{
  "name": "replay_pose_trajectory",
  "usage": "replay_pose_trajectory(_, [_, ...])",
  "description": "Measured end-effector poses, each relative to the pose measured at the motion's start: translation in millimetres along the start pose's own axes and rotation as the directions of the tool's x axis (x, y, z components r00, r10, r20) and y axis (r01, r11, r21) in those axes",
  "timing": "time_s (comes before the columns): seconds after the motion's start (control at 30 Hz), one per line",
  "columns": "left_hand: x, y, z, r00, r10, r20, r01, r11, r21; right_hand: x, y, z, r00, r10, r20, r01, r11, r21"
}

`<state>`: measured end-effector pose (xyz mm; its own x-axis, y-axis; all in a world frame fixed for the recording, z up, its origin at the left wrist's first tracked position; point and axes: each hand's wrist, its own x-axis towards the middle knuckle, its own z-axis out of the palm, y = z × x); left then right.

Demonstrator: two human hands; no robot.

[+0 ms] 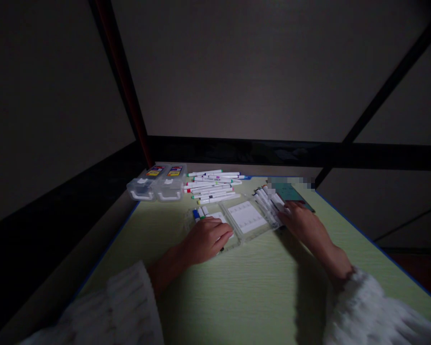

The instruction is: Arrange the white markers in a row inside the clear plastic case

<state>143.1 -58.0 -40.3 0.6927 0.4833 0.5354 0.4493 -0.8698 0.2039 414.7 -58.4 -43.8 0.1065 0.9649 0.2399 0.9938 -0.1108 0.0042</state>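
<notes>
My left hand (210, 238) lies over the left part of an open clear plastic case (252, 235), its fingers closed. White markers with blue and green ends (201, 212) stick out beyond its knuckles; what is directly beneath the palm is hidden. A white card insert (246, 216) shows in the case's middle section. At the case's right side, my right hand (303, 224) has its fingers bent round the near ends of a few white markers (267, 199), which lie side by side. The fingertips there are partly hidden.
Many loose white markers (215, 184) with coloured caps lie in a pile behind the case. Two clear boxes with white handles (169, 194) stand at the back left. A dark flat device with a greenish screen (289, 191) lies back right. The table (230, 297) has blue edges.
</notes>
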Motion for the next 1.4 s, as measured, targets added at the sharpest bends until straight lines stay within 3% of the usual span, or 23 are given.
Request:
replay_pose_trajectory(0.4, [1,-1,0.5,1.000,0.008,0.003,-0.009,1.000,0.007,-3,-14,-19,0.998,0.046,-0.036,-0.047,0.998,-0.045])
replay_pose_trajectory(0.7, [1,-1,0.7,1.000,0.002,0.004,-0.002,1.000,0.015,-6,-23,-19,1.000,-0.015,-0.014,0.014,0.998,-0.056])
replay_pose_trajectory(1.07, [1,-1,0.7,1.000,0.001,0.015,-0.001,1.000,0.023,-14,-37,-20,0.984,-0.168,-0.058,0.169,0.986,0.006])
replay_pose_trajectory(1.4, [2,-2,-0.1,1.000,0.006,0.019,-0.007,0.999,0.036,-24,-49,-18,0.919,-0.386,-0.084,0.392,0.917,0.078])
